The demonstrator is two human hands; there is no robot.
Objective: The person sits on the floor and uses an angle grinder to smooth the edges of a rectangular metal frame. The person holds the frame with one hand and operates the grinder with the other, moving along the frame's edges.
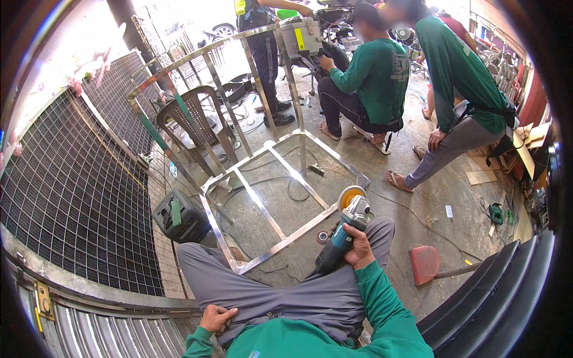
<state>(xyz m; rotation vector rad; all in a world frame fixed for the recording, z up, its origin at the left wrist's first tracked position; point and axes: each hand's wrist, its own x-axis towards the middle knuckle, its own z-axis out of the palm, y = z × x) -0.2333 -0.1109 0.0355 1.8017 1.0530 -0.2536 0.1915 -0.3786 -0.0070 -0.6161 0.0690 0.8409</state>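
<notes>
My right hand is wrapped round the body of an angle grinder with a teal and dark casing. It rests upright by my right thigh, its yellow-orange disc at the top, close to the near right corner of a metal frame. That shiny frame, made of square tubing, stands on the floor before my knees, with a tall barred back rising on its far side. On my left thigh lies my left hand, fingers loosely extended and holding nothing.
A dark speaker-like box stands left of the frame, with a brown plastic chair beyond. Wire mesh panels line the left. Two people in green are ahead near a motorcycle. A red-headed tool and cords lie at right.
</notes>
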